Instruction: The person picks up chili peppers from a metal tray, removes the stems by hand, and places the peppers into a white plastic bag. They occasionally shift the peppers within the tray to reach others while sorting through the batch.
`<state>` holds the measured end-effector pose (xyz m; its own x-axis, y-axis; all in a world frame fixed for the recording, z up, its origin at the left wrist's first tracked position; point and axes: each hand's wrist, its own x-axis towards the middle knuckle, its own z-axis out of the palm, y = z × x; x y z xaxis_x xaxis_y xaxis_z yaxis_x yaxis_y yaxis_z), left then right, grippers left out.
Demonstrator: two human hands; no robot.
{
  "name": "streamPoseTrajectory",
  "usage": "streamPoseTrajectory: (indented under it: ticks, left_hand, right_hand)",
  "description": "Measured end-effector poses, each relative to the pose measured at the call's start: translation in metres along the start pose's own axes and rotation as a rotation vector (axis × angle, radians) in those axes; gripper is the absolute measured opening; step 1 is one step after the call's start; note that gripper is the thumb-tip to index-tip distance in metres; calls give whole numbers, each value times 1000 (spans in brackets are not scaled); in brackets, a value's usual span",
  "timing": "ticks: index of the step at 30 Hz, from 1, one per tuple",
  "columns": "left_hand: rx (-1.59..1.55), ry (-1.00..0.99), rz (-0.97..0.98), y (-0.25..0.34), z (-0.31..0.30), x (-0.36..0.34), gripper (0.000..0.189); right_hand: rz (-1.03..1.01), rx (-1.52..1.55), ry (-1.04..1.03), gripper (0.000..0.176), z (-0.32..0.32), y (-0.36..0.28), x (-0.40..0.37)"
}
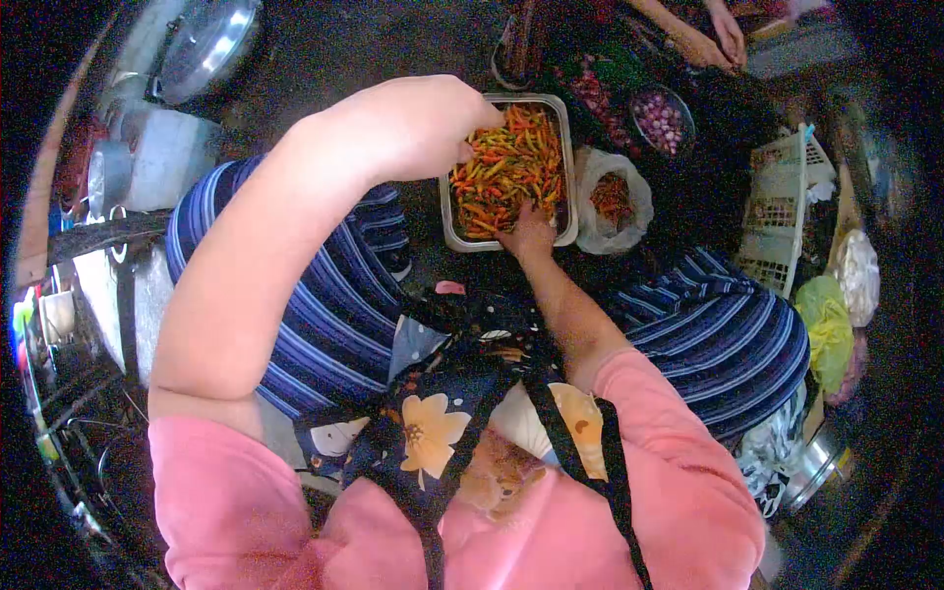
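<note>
A rectangular metal tray full of red, orange and green chili peppers is in front of me. My left hand reaches over its upper left side, thumb and fingertips apart at the edge of the chilies. Part of its fingers is hidden behind the hand itself. From the near side, my right hand dips into the lower part of the pile, thumb set away from the other fingers. Its fingertips touch the chilies, and I see nothing clearly gripped there. Against the tray's right side stands a clear plastic bag with more reddish pieces inside.
A bowl of shallots sits at the upper right, with more shallots beside it. Another person's hands are beyond. At right stands a white plastic basket; a yellow-green bag lies near it. A metal lid is upper left.
</note>
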<state>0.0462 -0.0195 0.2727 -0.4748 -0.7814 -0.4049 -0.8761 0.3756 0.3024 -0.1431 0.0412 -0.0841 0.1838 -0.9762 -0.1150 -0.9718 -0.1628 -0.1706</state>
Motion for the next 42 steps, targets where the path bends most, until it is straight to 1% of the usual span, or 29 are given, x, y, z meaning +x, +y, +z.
streamPoseTrajectory:
  ticks: [1,3,4,6,7,9,10,11,12,13,14,15,17,18,20,21,23,24,27,29,31,32,33,35,36,37,39,40,42]
  left_hand:
    - [1,-7,-1,-1,1,2,39]
    - [30,15,14,-3,3,5,40]
    - [30,11,14,-4,6,7,40]
    - [-17,-53,-11,-9,11,8,41]
    - [-14,-53,-16,-11,12,9,41]
    - [69,-201,-143,-11,14,10,42]
    - [74,-213,-177,-9,11,8,42]
    - [76,-210,-176,-11,11,9,42]
    - [71,-229,-195,-15,12,12,42]
    - [67,-246,-215,-18,14,16,43]
    - [73,-240,-211,-21,15,19,43]
    - [34,-258,-205,-24,16,22,43]
    - [-1,-266,-194,-31,22,30,44]
    - [21,-267,-147,-35,26,33,44]
    - [64,-268,-99,-41,35,39,44]
    - [68,-260,-99,-44,42,43,44]
    - [92,-270,-91,-52,54,48,44]
    - [102,-243,-111,-37,44,41,41]
    - [-9,-122,-68,-48,61,49,39]
    - [-62,-101,-63,-56,73,57,45]
    - [-197,198,-9,-57,80,59,55]
    - [-180,314,-16,-56,84,57,60]
    - [-173,320,-14,-58,84,58,60]
    - [-291,260,17,-58,80,60,55]
    - [-255,209,42,-60,76,63,42]
    - [-250,211,44,-55,70,60,42]
    - [-623,5,-106,-41,55,48,27]
    - [-614,6,-103,-41,60,49,27]
    - [-815,60,-206,-42,69,50,21]
  right_hand:
    - [2,5,-5,89,6,2,3]
    - [3,-15,-193,90,17,8,10]
    - [4,-13,-196,90,16,10,9]
    - [-81,-10,37,82,14,13,11]
    - [-85,-6,39,82,8,14,16]
    - [54,567,-129,70,-4,19,27]
    - [85,473,-54,63,5,20,30]
    - [85,473,-51,63,27,24,34]
    - [154,454,33,61,54,29,38]
    - [224,435,118,59,49,25,41]
    - [225,435,127,59,43,26,45]
    - [402,744,-15,51,35,29,50]
    - [571,1052,-154,44,40,34,64]
    - [497,912,-96,34,48,32,78]
    - [417,772,-31,24,35,27,90]
    - [425,924,-117,23,22,27,95]
    - [431,1224,-295,22,-40,18,101]
    - [429,1372,-386,21,-69,12,102]
    - [414,1448,-449,22,-136,-3,98]
    - [331,1497,-438,23,-161,-9,98]
    - [64,1546,-471,22,-190,-16,90]
    - [4,1545,-512,23,-198,-19,89]
    - [-4,1545,-505,23,-206,-23,87]
    - [-169,1564,-605,25,-230,-33,79]
    - [-185,1606,-588,24,-233,-37,77]
    - [-189,1607,-583,24,-236,-39,77]
    - [-176,1578,-518,19,-239,-42,76]
    - [-180,1582,-509,19,-241,-44,75]
    - [-144,1597,-368,16,-244,-47,73]
